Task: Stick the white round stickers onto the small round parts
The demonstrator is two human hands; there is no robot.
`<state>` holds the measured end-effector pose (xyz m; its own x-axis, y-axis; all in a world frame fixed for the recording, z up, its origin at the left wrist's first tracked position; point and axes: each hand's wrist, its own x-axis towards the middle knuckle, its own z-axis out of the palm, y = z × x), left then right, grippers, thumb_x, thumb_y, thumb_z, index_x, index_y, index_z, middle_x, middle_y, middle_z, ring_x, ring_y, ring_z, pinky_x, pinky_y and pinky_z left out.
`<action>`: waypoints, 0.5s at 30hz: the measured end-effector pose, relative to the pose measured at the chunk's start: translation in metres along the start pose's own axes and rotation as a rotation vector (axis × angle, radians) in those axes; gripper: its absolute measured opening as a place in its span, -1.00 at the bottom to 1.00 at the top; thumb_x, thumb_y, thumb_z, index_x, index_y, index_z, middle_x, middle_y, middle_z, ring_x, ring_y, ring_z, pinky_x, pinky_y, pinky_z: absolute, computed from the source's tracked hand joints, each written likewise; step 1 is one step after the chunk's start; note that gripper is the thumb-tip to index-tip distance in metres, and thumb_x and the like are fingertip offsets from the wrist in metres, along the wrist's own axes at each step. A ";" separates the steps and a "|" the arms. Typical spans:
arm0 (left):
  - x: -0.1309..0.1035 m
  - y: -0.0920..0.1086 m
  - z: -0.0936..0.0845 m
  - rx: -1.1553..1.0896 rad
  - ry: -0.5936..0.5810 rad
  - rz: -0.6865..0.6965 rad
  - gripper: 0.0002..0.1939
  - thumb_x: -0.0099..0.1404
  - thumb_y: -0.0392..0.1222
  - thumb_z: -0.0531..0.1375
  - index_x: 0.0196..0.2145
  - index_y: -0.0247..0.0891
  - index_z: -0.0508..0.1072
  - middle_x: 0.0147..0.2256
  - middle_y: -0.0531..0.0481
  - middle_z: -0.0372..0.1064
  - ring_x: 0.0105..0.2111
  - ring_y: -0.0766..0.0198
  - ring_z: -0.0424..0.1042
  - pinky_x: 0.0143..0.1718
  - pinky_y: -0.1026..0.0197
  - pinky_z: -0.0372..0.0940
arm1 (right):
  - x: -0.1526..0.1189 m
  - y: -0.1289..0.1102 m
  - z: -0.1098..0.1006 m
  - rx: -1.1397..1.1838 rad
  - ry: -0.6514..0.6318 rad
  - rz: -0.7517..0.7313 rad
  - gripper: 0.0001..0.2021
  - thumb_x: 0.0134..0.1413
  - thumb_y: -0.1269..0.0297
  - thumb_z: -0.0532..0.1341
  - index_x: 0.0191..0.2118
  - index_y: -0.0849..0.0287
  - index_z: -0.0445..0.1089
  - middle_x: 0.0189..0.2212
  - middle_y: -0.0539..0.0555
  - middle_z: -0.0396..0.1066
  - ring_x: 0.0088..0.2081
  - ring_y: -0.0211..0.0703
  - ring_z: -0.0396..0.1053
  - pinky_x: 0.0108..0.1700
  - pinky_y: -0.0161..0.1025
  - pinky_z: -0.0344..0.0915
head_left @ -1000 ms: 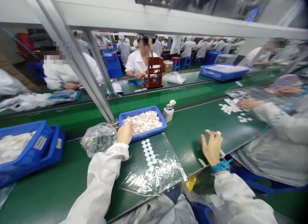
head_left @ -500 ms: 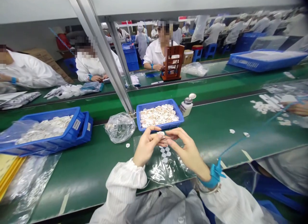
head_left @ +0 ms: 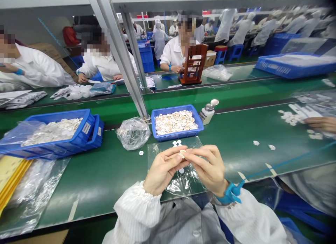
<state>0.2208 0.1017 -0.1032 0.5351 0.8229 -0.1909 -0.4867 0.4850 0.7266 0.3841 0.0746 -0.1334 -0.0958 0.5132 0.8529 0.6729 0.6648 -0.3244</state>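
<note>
Between my two hands is a small round white disc (head_left: 183, 153) with a tan middle. My left hand (head_left: 162, 170) pinches it from the left between thumb and fingers. From the right, the fingertips of my right hand (head_left: 208, 166) close on the same disc; a blue strap circles that wrist. Beneath both hands lies a clear plastic bag (head_left: 153, 151), with several small white round pieces (head_left: 179, 141) on it, partly hidden by my fingers. Just beyond, a blue tray (head_left: 178, 136) is filled with similar discs.
A crumpled clear bag (head_left: 133, 134) and a white bottle (head_left: 207, 114) flank the tray. Blue bins (head_left: 86, 128) stand left. Loose discs (head_left: 272, 147) lie right, near a co-worker's hand (head_left: 321, 124). A metal post (head_left: 123, 62) rises behind the bag.
My right fingers have closed in on the disc, and both hands sit slightly lower in view. The view has shifted a little. A co-worker across the bench has moved an arm.
</note>
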 end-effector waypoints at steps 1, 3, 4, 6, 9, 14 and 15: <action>-0.001 -0.001 0.001 -0.002 -0.001 0.017 -0.75 0.14 -0.25 0.40 -0.19 -0.28 0.61 -0.24 -0.04 0.62 -0.22 0.33 0.58 -0.09 0.35 0.44 | 0.001 -0.002 -0.001 0.006 0.003 -0.001 -0.56 0.11 0.57 0.25 0.06 -0.03 0.44 -0.22 0.03 0.52 -0.21 -0.13 0.31 -0.19 -0.14 0.34; -0.004 -0.002 0.002 0.007 0.002 0.059 -0.75 0.11 -0.25 0.42 -0.21 -0.22 0.62 -0.26 -0.01 0.63 -0.24 0.35 0.59 -0.13 0.39 0.45 | 0.005 -0.006 -0.004 0.049 0.005 0.029 -0.57 0.09 0.56 0.27 0.03 -0.04 0.45 -0.21 0.04 0.50 -0.18 -0.13 0.32 -0.18 -0.13 0.35; -0.005 -0.002 0.002 0.026 0.005 0.084 -0.75 0.10 -0.26 0.42 -0.21 -0.20 0.63 -0.27 0.00 0.63 -0.26 0.36 0.59 -0.16 0.41 0.45 | 0.007 -0.008 -0.006 0.089 -0.005 0.059 -0.60 0.09 0.53 0.29 0.00 -0.03 0.45 -0.21 0.05 0.48 -0.17 -0.12 0.33 -0.17 -0.12 0.36; -0.008 -0.002 0.003 0.091 0.016 0.138 -0.75 0.10 -0.27 0.42 -0.21 -0.17 0.63 -0.27 0.01 0.63 -0.27 0.37 0.59 -0.19 0.45 0.44 | 0.014 -0.013 -0.010 0.179 -0.046 0.131 -0.70 0.10 0.45 0.31 -0.06 0.00 0.46 -0.22 0.06 0.43 -0.14 -0.11 0.34 -0.16 -0.10 0.37; -0.012 -0.002 0.003 0.202 0.014 0.206 -0.76 0.14 -0.29 0.39 -0.19 -0.12 0.64 -0.22 0.01 0.63 -0.24 0.33 0.59 -0.14 0.40 0.46 | 0.022 -0.019 -0.016 0.223 -0.086 0.220 -0.83 0.13 0.41 0.29 -0.15 0.05 0.47 -0.26 0.06 0.38 -0.16 -0.14 0.34 -0.16 -0.12 0.38; -0.018 0.000 0.005 0.347 0.017 0.325 -0.74 0.17 -0.32 0.36 -0.19 -0.02 0.63 -0.16 0.07 0.61 -0.20 0.30 0.59 -0.12 0.36 0.48 | 0.030 -0.024 -0.023 0.194 -0.124 0.267 -0.91 0.12 0.41 0.31 -0.26 0.08 0.49 -0.30 0.04 0.37 -0.18 -0.17 0.34 -0.19 -0.16 0.38; -0.019 0.000 0.006 0.385 0.028 0.347 -0.73 0.17 -0.32 0.35 -0.20 -0.01 0.63 -0.16 0.07 0.61 -0.19 0.30 0.59 -0.13 0.37 0.48 | 0.031 -0.026 -0.024 0.194 -0.130 0.271 -0.91 0.12 0.41 0.31 -0.27 0.07 0.49 -0.30 0.04 0.37 -0.19 -0.16 0.34 -0.20 -0.15 0.38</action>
<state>0.2144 0.0841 -0.0955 0.3658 0.9262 0.0910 -0.3405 0.0422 0.9393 0.3812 0.0606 -0.0894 -0.0337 0.7411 0.6706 0.5362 0.5796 -0.6136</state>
